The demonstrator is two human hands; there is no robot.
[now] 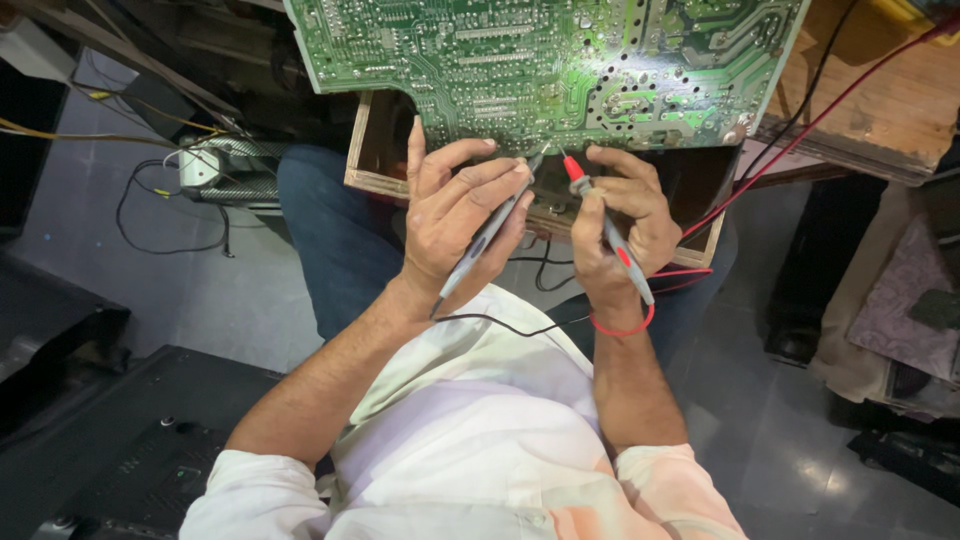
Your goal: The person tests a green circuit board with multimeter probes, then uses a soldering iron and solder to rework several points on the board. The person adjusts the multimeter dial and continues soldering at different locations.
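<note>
A: Largest item?
B: Green circuit board, solder side up, its near edge propped on an open wooden box over the person's knees.

A: Left hand?
B: Left hand just below the board's near edge, fingers curled round a black test probe; tip on the solder side near that edge. Black lead trails below the wrist.

A: Right hand?
B: Right hand beside it, also under the board edge, pinching a red test probe; tip close beside the black one. Red lead runs off under the board's right corner.

A: Probe tips touching each other?
B: Cannot tell.
</note>
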